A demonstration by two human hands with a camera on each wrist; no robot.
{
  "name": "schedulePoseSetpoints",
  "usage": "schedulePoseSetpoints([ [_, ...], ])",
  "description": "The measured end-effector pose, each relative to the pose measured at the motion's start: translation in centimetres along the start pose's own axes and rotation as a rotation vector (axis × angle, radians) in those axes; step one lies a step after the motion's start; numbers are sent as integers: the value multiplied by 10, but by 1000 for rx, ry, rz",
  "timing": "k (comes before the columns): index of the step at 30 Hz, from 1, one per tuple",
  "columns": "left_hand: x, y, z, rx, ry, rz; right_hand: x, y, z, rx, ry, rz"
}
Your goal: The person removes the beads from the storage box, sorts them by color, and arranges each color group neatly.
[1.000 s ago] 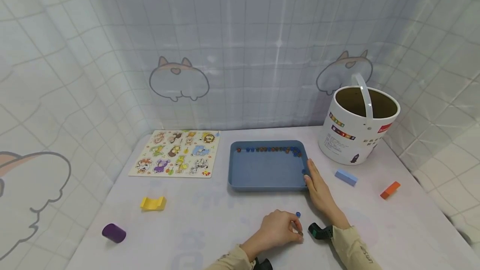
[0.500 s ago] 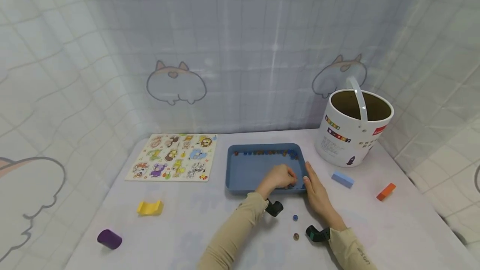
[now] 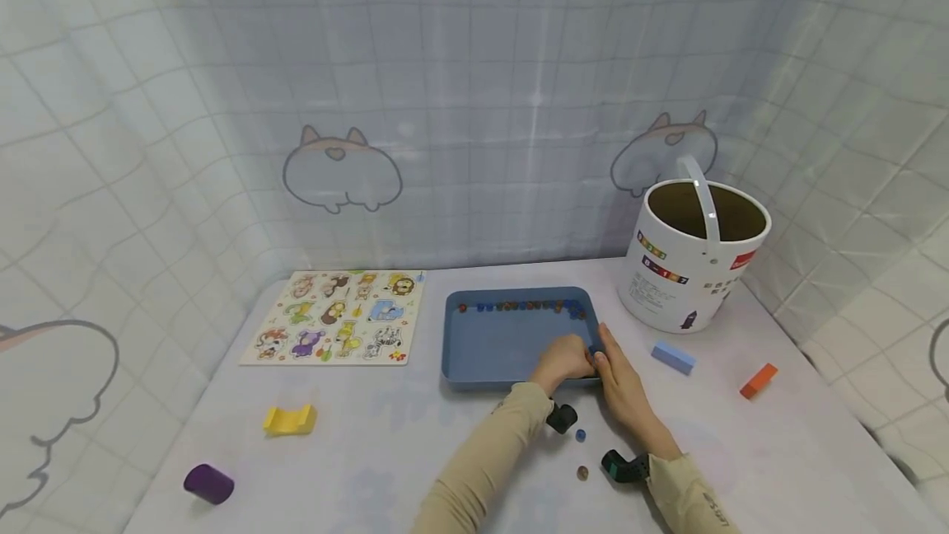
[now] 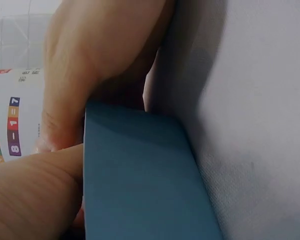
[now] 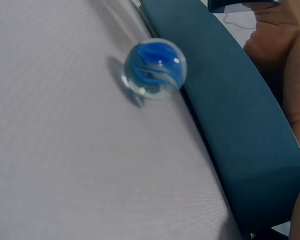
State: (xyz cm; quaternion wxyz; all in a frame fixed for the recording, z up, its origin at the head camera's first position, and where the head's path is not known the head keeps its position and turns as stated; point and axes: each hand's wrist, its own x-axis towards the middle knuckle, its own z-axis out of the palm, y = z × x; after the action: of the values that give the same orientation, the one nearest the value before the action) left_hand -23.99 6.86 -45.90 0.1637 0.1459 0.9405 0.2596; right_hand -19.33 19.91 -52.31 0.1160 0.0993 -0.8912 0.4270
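White table (image 3: 371,452) under both hands, fine weave up close; pale grid-print curtains (image 3: 474,105) with cartoon animals rise beyond the hands and to either side. Blue tray (image 3: 504,344) is right at the hands. Left hand (image 3: 567,358) reaches over its near wall into the near right corner, fingers bent; can't tell from here if it's gripping anything. Right hand (image 3: 626,394) lies loose along the outside of the right wall, fingers straight, thumb at the rim, grasping nothing. Head view has the row of marbles (image 3: 519,306) against the far wall, past the left hand; neither wrist view shows it. Right wrist view gives what head view can't: the blue marble (image 5: 155,68) is clear with a blue swirl. Left wrist view makes the sums on the bucket (image 3: 693,258) readable, "8 - 1 = 7". Count: two hands, one tray, one bucket beyond the right hand, two marbles on the table between the forearms (the blue one, plus a brown marble (image 3: 582,473) closer in), tray marbles too bunched to number. Right of the right hand: one blue block (image 3: 673,358), one orange block (image 3: 759,381). Well left of the left hand: one animal board (image 3: 337,318), one yellow block (image 3: 290,421), one purple cylinder (image 3: 209,484).
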Motion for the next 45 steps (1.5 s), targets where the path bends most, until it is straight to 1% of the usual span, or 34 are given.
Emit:
schedulePoseSetpoints([
  [5, 0, 0, 2, -54, -1, 14, 1, -1, -1, 0, -13, 12],
  [9, 0, -1, 3, -84, 11, 31, 1, -2, -2, 6, -10, 17],
  [17, 2, -2, 4, -95, 1, 22, 1, -2, 0, 10, -5, 11],
  [19, 1, -3, 4, -122, 3, 23, 1, -2, 1, 20, 3, 5],
  [22, -2, -9, 3, -179, 31, 31, 1, -2, 4, 17, 0, 1],
  [25, -8, -20, -3, -296, 55, 64, 0, -2, 6, 6, -5, 2],
  [29, -20, -39, -16, -462, 78, 121, 0, 0, 4, -12, 14, -4],
  [31, -30, -48, -23, -511, 91, 139, 1, 1, 2, -10, 20, -15],
  [33, -42, -56, -28, -535, 106, 143, 1, 2, 1, -6, 21, -35],
  [36, -62, -65, -33, -509, 135, 170, 2, 3, 0, -5, 22, -59],
  [40, -85, -68, -32, -426, 179, 235, 3, 3, -1, -8, 18, -57],
  [42, -96, -68, -27, -398, 167, 250, 3, 3, -1, -6, 14, -50],
  [45, -109, -65, -17, -353, 107, 263, 3, 2, 0, 0, 10, -37],
])
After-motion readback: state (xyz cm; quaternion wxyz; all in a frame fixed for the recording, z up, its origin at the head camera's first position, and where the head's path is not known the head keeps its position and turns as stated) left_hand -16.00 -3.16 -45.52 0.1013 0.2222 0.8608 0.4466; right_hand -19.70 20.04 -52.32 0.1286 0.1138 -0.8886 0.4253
